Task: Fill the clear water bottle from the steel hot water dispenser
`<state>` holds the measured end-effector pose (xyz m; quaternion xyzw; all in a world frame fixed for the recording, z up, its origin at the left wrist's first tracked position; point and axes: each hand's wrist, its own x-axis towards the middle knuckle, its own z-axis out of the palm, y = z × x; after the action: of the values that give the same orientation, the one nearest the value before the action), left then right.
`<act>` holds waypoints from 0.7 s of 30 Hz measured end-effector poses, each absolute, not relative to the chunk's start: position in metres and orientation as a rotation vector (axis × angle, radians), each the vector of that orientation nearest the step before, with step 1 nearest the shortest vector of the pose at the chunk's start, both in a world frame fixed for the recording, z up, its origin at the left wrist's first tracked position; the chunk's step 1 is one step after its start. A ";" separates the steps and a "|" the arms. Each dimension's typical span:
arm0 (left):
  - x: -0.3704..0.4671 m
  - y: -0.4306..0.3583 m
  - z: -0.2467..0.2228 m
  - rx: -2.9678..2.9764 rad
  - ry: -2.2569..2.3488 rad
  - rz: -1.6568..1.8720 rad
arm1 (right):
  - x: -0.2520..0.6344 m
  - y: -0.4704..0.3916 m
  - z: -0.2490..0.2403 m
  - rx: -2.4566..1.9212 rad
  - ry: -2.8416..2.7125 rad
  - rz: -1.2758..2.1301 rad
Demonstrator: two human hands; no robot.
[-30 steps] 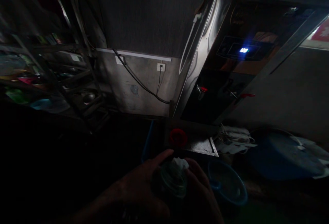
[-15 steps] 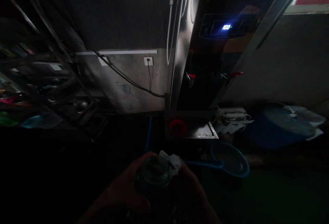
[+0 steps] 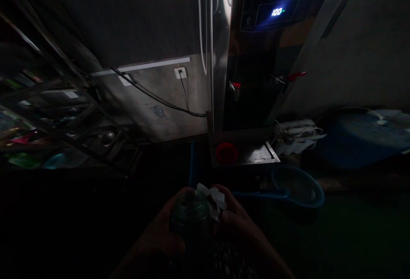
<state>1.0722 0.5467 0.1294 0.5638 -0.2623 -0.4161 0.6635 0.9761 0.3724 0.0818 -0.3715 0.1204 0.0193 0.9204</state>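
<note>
Low in the centre of the frame, the left hand [image 3: 160,238] wraps around a dark glass jar [image 3: 191,217] while the right hand [image 3: 237,227] pinches a crumpled white tissue [image 3: 215,197] against its rim; best to grip the jar firmly and keep its mouth level in this gloom. Beyond sit a blue basin [image 3: 297,187], a red cup [image 3: 226,152] on the drip tray [image 3: 256,153], and the steel water boiler [image 3: 256,48] reading 100 at upper right.
</note>
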 end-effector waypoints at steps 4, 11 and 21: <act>1.074 0.545 0.118 1.340 -0.631 -0.932 | 0.978 0.367 0.097 -0.879 0.264 0.109; 1.077 0.538 0.121 1.497 -0.736 -0.870 | 0.989 0.359 0.091 -0.959 0.358 0.090; 1.074 0.539 0.111 1.420 -0.559 -0.970 | 0.994 0.344 0.095 -1.041 0.395 0.067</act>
<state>1.0739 0.5389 0.1107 0.6172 -0.2430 -0.4215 0.6184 0.9940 0.3436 0.0946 -0.4941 0.1873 0.0320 0.8484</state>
